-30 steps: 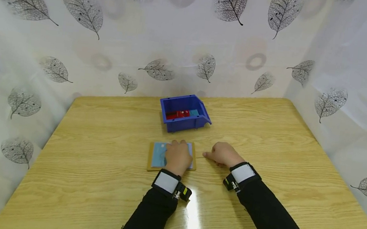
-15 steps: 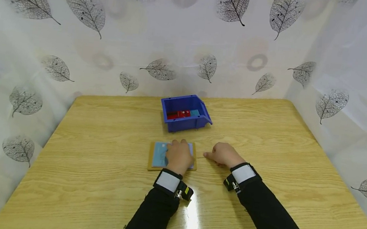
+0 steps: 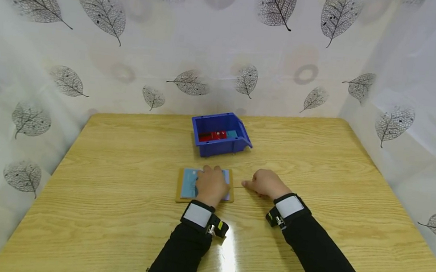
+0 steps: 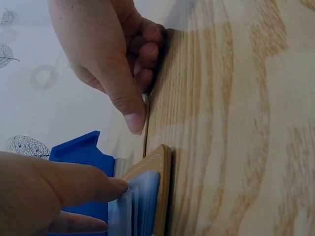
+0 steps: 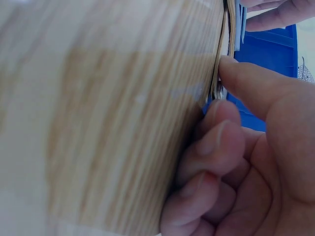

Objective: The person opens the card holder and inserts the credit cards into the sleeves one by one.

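A tan leather card holder [image 3: 179, 186] lies spread on the table, with light-blue cards [image 3: 189, 183] and translucent sleeves inside. My left hand [image 3: 211, 186] holds the cards from above, its fingers bent down over their right part. In the left wrist view the stitched edge [image 4: 164, 169] stands beside the fanned sleeves. My right hand [image 3: 266, 184] is just right of the holder. Its thumb presses on a thin tan flap [image 5: 221, 49] that runs out from the holder, with the other fingers curled underneath and a small metal piece [image 4: 144, 97] by the thumb.
Behind the holder stands a blue plastic bin [image 3: 218, 147] with red [image 3: 218, 135] and light-blue cards inside. The wooden table [image 3: 112, 213] backs onto a leaf-patterned curtain [image 3: 212, 41]. Both wrists carry strapped cameras [image 3: 218, 228].
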A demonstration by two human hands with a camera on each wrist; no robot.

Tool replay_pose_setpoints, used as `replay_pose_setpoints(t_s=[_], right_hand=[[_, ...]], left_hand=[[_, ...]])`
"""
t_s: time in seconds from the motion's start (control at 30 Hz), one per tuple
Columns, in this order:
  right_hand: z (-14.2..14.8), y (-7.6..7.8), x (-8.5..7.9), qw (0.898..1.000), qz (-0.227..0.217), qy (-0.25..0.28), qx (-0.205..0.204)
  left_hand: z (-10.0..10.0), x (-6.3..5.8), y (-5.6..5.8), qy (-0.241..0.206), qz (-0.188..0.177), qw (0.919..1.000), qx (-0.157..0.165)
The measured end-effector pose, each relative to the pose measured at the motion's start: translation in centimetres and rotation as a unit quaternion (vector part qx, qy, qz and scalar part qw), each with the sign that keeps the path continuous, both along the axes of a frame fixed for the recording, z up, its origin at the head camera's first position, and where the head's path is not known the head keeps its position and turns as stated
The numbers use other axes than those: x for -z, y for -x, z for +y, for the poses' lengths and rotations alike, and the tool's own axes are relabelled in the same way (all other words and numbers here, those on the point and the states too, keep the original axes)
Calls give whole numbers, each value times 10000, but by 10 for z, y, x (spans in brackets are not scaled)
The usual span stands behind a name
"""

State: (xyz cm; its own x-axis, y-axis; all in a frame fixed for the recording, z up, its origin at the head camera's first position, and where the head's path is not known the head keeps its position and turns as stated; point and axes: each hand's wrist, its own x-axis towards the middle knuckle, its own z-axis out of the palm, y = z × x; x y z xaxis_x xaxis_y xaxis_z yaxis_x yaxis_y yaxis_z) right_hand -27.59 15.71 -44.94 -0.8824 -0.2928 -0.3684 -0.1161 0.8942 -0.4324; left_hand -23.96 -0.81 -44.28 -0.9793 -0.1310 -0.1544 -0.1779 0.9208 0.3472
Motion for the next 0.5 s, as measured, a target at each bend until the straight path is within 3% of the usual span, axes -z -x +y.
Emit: replay_pose_setpoints(t_s=[0.2, 0.43, 0.5], right_hand=[[0, 2, -3, 10000, 1, -24, -3], [0, 2, -1, 10000, 6, 21, 14], [0, 1, 0, 10000, -13, 16, 12]], left_hand=[[-9, -4, 4, -283, -96, 9994, 146], [-35, -11, 4, -1534, 57, 9878, 278], [-46, -17, 1, -1632, 75, 9861, 294]])
